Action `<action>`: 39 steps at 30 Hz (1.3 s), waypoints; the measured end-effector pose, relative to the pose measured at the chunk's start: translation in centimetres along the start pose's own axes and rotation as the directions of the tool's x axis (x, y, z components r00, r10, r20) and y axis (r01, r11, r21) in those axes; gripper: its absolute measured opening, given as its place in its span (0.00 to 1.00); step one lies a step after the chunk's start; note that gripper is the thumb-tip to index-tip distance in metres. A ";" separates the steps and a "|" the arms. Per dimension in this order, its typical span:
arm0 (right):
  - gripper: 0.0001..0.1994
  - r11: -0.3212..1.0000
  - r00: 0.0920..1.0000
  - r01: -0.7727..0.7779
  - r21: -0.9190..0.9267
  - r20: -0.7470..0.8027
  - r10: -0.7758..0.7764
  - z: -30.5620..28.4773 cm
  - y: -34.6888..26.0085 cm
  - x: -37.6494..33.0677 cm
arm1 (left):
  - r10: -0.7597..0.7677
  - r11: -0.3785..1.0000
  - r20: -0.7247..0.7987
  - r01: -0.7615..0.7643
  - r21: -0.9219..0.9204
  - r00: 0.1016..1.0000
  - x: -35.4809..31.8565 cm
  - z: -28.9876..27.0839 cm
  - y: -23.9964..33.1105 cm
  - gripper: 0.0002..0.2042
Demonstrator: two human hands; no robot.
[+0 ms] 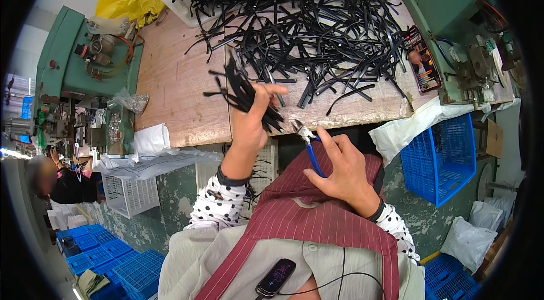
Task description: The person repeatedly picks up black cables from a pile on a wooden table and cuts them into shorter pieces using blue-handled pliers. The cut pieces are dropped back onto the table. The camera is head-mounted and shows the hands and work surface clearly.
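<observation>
My left hand [252, 116] is closed around a bundle of black eyeglass temples [239, 86], whose curved tips fan out to the upper left over the table's front edge. In my right hand [347, 171] is a pair of side cutters [309, 144] with blue handles. Its metal jaws point up and left, a short way from the lower ends of the bundle and apart from them. Beyond both hands lies a big loose heap of black eyeglass temples [317, 33], piled higher toward the far side. My fingers partly hide the held bundle.
Green machines [90, 56] [453, 22] flank the wooden table [175, 84]. A blue crate [439, 158] stands low at right, beside white sheeting [408, 130]. A small printed card pack [423, 61] leans near the right machine. Another person [73, 184] is at far left.
</observation>
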State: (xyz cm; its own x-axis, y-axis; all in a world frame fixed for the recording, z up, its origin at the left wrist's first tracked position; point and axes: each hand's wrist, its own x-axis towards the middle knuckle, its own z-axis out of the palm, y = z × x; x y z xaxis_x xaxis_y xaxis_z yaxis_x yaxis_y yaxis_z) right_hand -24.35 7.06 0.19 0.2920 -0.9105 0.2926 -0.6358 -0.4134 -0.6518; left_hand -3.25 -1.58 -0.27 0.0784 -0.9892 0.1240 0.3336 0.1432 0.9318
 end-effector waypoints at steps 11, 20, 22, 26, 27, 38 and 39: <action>0.46 1.000 1.000 -0.008 0.004 -0.012 0.008 0.2 0.3 -0.4 | -0.123 -0.022 -0.101 0.099 0.995 0.987 8.1 -0.5 -0.7 0.19; 0.46 1.000 0.999 0.007 0.019 -0.050 -0.006 -0.2 0.8 -0.5 | 0.081 0.458 -0.132 0.080 0.885 0.988 6.9 -1.7 2.0 0.18; 0.46 1.000 1.000 -0.011 0.012 -0.024 0.011 -0.4 0.9 -0.5 | 0.035 0.548 -0.134 0.093 0.831 0.990 3.8 -5.3 3.7 0.19; 0.45 1.000 1.000 0.001 0.024 -0.022 -0.001 -0.1 1.3 -0.3 | -0.470 0.236 0.267 -0.171 0.956 0.841 -3.2 -13.1 10.4 0.24; 0.45 1.000 1.000 -0.006 0.026 -0.009 0.007 0.0 1.2 -0.3 | -0.576 0.167 0.176 -0.096 0.981 0.798 -4.3 -14.5 11.2 0.27; 0.47 0.999 0.997 0.036 0.011 0.061 -0.037 0.2 0.3 -0.1 | 0.071 0.064 0.381 -0.386 0.920 0.922 4.5 -10.2 2.5 0.08; 0.47 1.000 0.998 0.027 0.006 0.057 -0.027 0.0 0.4 -0.3 | 0.042 0.094 0.367 -0.370 0.924 0.929 5.5 -10.2 1.5 0.07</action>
State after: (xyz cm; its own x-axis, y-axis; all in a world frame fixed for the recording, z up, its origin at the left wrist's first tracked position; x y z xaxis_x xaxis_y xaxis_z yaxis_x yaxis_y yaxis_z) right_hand -24.69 7.15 -0.16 0.3492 -0.8974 0.2698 -0.6237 -0.4375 -0.6478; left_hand 7.30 -6.53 -1.68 -0.2583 -0.9246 0.2799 -0.8659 0.3500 0.3573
